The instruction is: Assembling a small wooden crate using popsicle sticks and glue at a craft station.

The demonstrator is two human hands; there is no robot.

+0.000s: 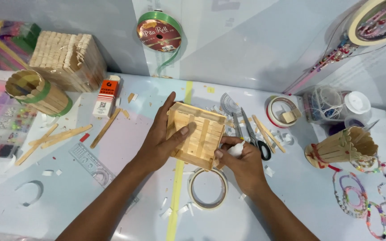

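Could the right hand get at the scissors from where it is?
Probably yes: the scissors lie bare on the table just beside the right hand, nothing between. But that hand already holds a small white glue bottle.

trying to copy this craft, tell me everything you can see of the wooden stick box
The wooden stick box is a square, pale piece built from flat craft sticks laid side by side and crossed. It sits tilted at the table's middle. The left hand grips its left side, thumb across the top; the right hand touches its lower right edge.
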